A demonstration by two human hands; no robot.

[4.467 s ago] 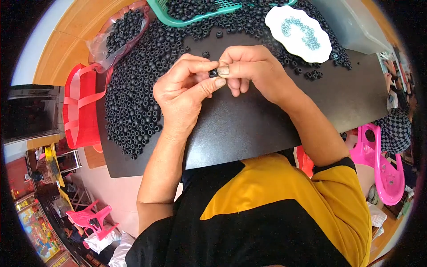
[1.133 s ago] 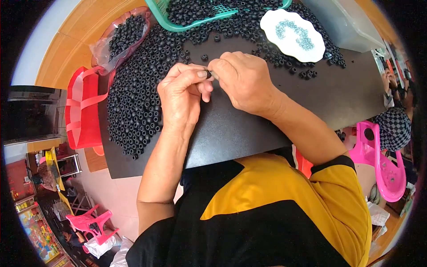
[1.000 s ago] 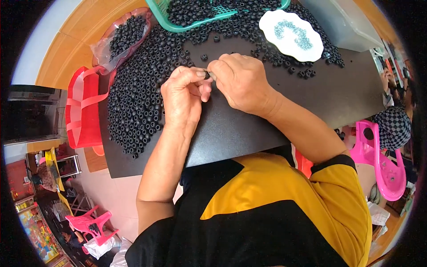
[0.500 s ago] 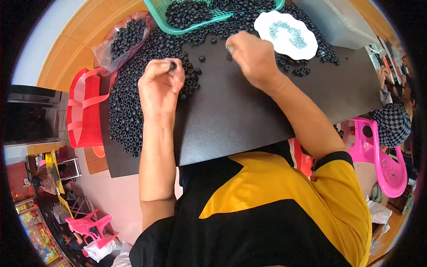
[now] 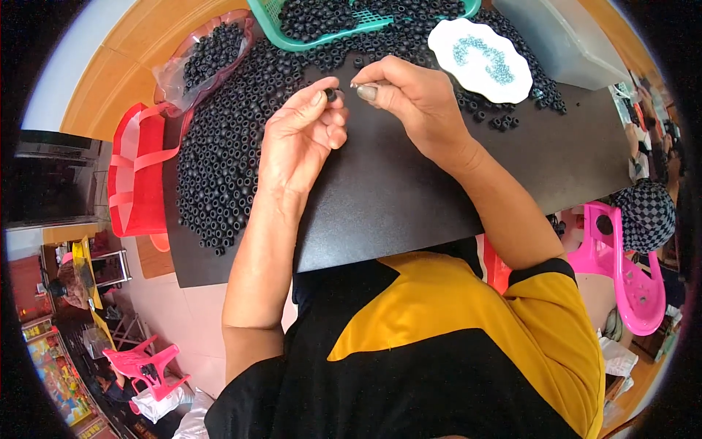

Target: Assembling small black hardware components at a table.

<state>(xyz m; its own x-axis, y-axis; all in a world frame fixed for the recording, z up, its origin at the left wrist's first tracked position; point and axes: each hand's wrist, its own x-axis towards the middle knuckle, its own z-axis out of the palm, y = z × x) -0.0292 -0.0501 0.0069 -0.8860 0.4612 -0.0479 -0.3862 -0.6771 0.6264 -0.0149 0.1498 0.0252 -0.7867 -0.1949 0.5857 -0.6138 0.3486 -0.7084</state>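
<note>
Between thumb and forefinger, my left hand [image 5: 298,139] grips a small round black piece [image 5: 330,95] shaped like a bead. Facing it a short gap away, my right hand [image 5: 420,110] is pinched at the fingertips; whatever it holds is too small to make out. Many similar black ring-shaped pieces [image 5: 219,164], each with a hole, are heaped over the left and far side of the dark table [image 5: 380,197]. Beyond my right hand lies a white scalloped plate [image 5: 468,84] scattered with tiny shiny teal bits [image 5: 497,69].
A green basket [image 5: 303,44] of black pieces stands at the far edge. At the far left sits a plastic-lined reddish bowl [image 5: 172,95] with more, near a red bag [image 5: 146,175]. A translucent bin [image 5: 563,44] is far right; a pink chair [image 5: 636,293] stands right of the table.
My left hand, with the black piece, has moved right and slightly up. My right hand has turned so its fingertips face that piece, and the two hands are closer together.
</note>
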